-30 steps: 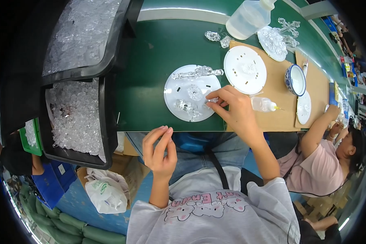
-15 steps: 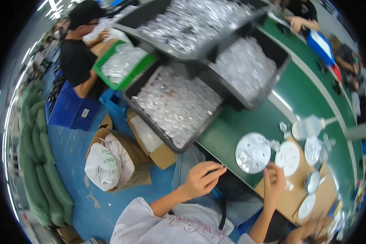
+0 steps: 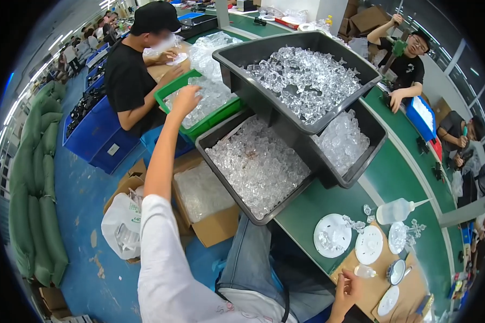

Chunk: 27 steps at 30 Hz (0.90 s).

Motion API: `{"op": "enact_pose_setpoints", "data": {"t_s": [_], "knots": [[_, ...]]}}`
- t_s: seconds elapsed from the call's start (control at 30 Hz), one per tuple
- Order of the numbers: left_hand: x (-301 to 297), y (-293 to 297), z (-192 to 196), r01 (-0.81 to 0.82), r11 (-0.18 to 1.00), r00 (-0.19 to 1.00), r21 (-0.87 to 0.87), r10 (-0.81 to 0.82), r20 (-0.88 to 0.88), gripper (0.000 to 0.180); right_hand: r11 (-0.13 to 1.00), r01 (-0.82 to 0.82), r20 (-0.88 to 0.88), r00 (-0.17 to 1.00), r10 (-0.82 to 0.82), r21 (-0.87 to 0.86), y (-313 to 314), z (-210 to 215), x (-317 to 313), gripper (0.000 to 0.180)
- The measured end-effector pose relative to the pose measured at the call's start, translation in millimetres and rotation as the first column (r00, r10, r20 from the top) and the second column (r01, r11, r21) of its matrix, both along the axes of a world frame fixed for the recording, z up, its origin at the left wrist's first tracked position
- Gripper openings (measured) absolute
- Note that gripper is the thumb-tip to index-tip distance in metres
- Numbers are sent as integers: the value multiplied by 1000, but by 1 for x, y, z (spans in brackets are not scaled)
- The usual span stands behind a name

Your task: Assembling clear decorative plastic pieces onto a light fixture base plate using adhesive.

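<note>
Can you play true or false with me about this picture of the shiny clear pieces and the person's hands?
1. The left hand reaches out to the green tray of clear pieces. True.
2. The right hand is inside the big dark bin. False: it is low by the brown board, near a small clear bottle.
3. One dark bin is stacked above the other dark bins. True.
4. The round white discs lie on the blue floor. False: they lie on the green table and the board.
5. The squeeze bottle on the table is red. False: it is clear white.
</note>
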State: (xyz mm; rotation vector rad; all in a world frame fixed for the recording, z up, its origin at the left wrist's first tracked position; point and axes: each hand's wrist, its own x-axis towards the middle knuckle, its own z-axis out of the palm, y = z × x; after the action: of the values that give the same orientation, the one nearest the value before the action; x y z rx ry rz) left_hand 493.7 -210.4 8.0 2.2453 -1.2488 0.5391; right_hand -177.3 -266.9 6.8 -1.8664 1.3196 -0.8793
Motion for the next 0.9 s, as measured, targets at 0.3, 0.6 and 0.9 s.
{"op": "enact_pose_setpoints", "data": {"t_s": [0.3,0.6,0.9], "knots": [[20,-55,-52,-105,975,994,195,100,34,27,995,29,-68,997,-36,-95,12,8,12,12],[-8,3,-7,-55,961,886,-271,-79,-456,18,1000,-15,-70,997,14,-12,5,2,9,13],[-218,41,42,103,804,201,-586,-594,-779,25,972,-228,78,972,223,63,6,9,31,16]]}}
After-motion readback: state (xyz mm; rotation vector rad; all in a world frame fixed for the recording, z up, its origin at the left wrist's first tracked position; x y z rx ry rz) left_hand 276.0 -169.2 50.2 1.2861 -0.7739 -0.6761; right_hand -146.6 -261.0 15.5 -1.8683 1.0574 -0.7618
